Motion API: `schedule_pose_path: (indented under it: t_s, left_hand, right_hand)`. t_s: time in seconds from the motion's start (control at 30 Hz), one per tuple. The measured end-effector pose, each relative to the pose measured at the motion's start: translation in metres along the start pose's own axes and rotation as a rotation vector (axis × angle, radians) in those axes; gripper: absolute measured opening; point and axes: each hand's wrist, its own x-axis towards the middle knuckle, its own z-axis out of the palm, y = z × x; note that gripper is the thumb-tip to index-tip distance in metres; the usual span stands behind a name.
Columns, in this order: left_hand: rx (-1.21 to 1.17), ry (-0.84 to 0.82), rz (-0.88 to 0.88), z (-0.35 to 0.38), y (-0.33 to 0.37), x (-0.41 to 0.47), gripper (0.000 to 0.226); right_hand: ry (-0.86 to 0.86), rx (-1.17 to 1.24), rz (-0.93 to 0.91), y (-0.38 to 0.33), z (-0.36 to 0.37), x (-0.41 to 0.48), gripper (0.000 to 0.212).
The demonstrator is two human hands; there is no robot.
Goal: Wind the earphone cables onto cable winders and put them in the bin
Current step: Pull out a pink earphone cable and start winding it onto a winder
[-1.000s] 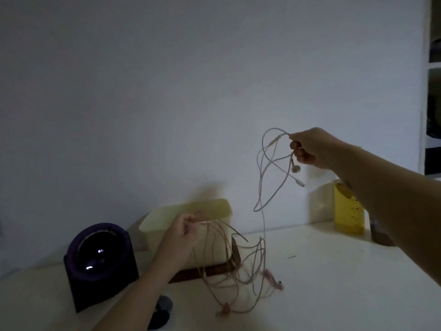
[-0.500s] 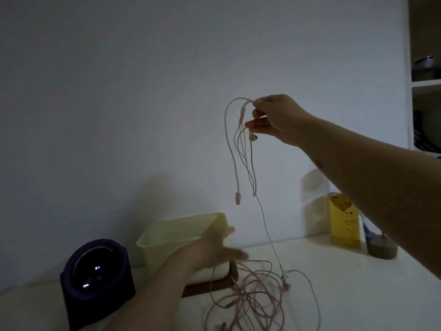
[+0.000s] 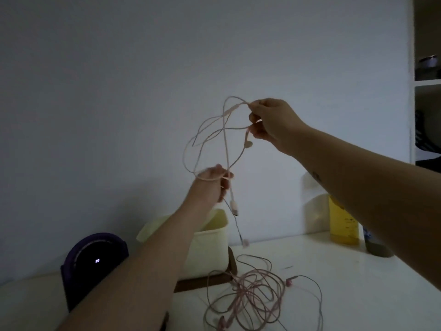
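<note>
One cream bin (image 3: 210,247) stands far left on the table (image 3: 358,283). Above it, the lower loop of an earphone cable (image 3: 226,144) is gripped in the curled, blurred fingers of the left hand (image 3: 211,185); its upper end is pinched between thumb and fingers of the right hand (image 3: 272,123). Straightening is judged the step in hand. Next a winder, none seen, must be taken up, while more cables (image 3: 253,295) lie tangled near right

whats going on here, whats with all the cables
A person is sorting out earphones. The right hand pinches the top loops of a pale earphone cable held up in the air, and the left hand grips it lower down, with the plug dangling below. A tangle of pink cables lies loose on the table beside the yellow bin.
</note>
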Motion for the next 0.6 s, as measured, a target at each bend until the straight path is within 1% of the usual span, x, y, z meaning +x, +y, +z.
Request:
schedule_pose_path:
  t_s: [0.07,0.1,0.17,0.27,0.33,0.4,0.47,0.5,0.53,0.6]
  left_hand:
    - [0.029,0.046,0.084,-0.027,0.009,-0.005,0.037]
    - [0.044,0.042,0.114,-0.041,0.012,-0.010,0.034]
    - [0.064,0.030,0.121,-0.073,0.017,-0.027,0.030]
    - [0.166,-0.019,0.048,-0.111,0.023,-0.055,0.024]
    - [0.248,-0.067,-0.014,-0.138,0.023,-0.077,0.020]
    - [0.307,-0.089,-0.088,-0.165,0.016,-0.095,0.020]
    - [0.367,-0.076,-0.166,-0.191,0.006,-0.113,0.022]
    - [0.397,-0.080,-0.201,-0.202,0.001,-0.121,0.028]
    - [0.434,-0.096,-0.232,-0.215,-0.005,-0.127,0.043]
    - [0.532,-0.175,-0.296,-0.242,-0.016,-0.139,0.088]
  right_hand:
    - [-0.015,0.027,0.069,0.014,0.005,-0.008,0.019]
    - [-0.042,0.063,0.108,0.020,0.011,-0.015,0.019]
    - [-0.133,0.144,0.181,0.032,0.029,-0.031,0.019]
    - [-0.265,0.201,0.245,0.045,0.059,-0.056,0.015]
    - [-0.360,0.179,0.253,0.055,0.080,-0.072,0.013]
    - [-0.451,0.155,0.250,0.067,0.101,-0.086,0.018]
    - [-0.524,0.158,0.256,0.080,0.124,-0.100,0.027]
    - [-0.556,0.151,0.241,0.087,0.133,-0.106,0.031]
    - [-0.592,0.128,0.215,0.093,0.140,-0.112,0.033]
    - [-0.691,0.064,0.179,0.107,0.157,-0.125,0.035]
